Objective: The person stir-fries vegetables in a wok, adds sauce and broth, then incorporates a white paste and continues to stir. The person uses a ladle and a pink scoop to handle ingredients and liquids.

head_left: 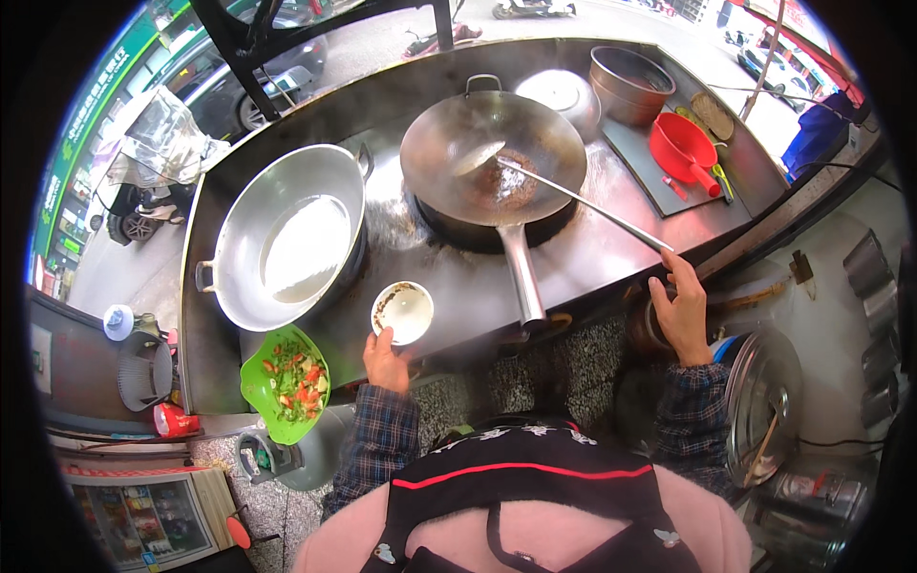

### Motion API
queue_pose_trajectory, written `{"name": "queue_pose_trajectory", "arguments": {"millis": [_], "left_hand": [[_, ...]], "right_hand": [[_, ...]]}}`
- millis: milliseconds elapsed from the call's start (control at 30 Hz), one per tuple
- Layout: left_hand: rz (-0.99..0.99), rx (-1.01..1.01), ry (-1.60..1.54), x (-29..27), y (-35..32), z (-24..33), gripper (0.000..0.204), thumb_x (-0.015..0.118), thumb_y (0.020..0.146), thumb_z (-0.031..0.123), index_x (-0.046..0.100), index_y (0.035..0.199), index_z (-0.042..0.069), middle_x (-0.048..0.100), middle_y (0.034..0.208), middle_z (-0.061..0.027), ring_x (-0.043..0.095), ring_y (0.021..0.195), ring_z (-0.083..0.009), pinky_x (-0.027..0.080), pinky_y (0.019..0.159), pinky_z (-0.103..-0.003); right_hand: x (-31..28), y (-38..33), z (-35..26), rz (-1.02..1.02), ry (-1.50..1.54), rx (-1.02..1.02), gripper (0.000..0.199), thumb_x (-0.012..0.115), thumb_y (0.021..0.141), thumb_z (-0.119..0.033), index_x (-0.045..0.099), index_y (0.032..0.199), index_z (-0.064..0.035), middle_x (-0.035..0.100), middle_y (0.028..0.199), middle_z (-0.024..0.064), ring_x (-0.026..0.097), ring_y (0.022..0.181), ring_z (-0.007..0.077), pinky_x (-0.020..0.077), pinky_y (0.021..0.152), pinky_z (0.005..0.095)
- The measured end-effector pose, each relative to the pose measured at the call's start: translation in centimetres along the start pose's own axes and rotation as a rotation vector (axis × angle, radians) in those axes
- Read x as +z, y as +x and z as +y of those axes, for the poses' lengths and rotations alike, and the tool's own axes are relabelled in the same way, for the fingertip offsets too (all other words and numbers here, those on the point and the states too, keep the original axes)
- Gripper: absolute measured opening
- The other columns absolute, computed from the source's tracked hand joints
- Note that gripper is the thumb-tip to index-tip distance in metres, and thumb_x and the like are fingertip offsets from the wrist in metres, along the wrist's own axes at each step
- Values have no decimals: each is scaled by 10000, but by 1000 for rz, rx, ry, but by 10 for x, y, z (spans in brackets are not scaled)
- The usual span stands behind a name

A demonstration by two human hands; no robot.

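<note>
White bowl in left grip, right open

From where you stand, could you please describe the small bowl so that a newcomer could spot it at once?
Start at the steel counter with the dark wok in its middle. Follow the wok's handle toward its near edge; left of it sits a small white bowl, held by the left hand. It is far smaller than the silver pan and rounder than the green dish.

We cannot read the dark bits in the wok at twelve o'clock; steam blurs them. Our left hand hides the small bowl's near rim. At four o'clock, the right hand covers whatever lies beneath it.
</note>
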State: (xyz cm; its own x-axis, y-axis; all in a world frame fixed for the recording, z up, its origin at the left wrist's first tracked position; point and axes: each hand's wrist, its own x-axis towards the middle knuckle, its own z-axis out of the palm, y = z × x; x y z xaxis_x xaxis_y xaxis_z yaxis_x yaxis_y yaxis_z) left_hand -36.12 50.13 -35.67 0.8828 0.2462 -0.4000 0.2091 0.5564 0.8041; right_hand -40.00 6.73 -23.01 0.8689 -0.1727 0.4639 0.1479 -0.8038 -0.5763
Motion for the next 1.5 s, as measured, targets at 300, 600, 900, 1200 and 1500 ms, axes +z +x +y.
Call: {"name": "queue_pose_trajectory", "arguments": {"millis": [300, 600, 900, 1200, 1500], "left_hand": [[123, 181, 209, -31, 29, 7, 358, 664, 915, 201, 520, 1120, -55, 593, 1016, -105, 592, 836, -174, 565, 680, -331], [-387, -495, 718, -17, -46, -107, 322, 621, 940, 330, 645, 881, 14, 618, 746, -56, 581, 643, -142, 519, 595, -305], [-269, -843, 379, 20, 21, -223, 511, 696, 878, 344, 504, 1282, 97, 577, 1084, -103, 597, 955, -276, 542, 819, -451], [-136, -562, 668, 3, 73, -249, 489, 690, 890, 331, 522, 1244, 39, 608, 1158, -208, 627, 994, -356, 570, 817, -471], [-229, -485, 878, 28, 73, -234, 504, 717, 841, 443, 601, 1015, -16, 641, 962, -93, 628, 848, -229, 569, 738, -327]], "right_hand": [[2, -59, -36, -75, -52, 111, 415, 660, 817, -44, 589, 1225, -18, 631, 1134, 161, 627, 959, 264, 497, 791, 324], [-27, -143, -11, -148, 4, 356, 378, 634, 859, -46, 585, 1231, -4, 632, 1160, 155, 633, 1033, 250, 507, 838, 319], [-76, -253, 6, -242, 40, 521, 374, 644, 818, -36, 590, 1181, 33, 622, 1130, 214, 604, 1047, 375, 487, 890, 386], [-102, -361, -19, -34, -144, 725, 357, 630, 848, -102, 592, 1190, -4, 625, 1090, 199, 608, 1001, 373, 497, 867, 387], [-51, -424, -124, 191, -186, 1022, 356, 597, 850, -136, 571, 1172, 12, 594, 1110, 192, 557, 1065, 374, 458, 922, 429]]}}
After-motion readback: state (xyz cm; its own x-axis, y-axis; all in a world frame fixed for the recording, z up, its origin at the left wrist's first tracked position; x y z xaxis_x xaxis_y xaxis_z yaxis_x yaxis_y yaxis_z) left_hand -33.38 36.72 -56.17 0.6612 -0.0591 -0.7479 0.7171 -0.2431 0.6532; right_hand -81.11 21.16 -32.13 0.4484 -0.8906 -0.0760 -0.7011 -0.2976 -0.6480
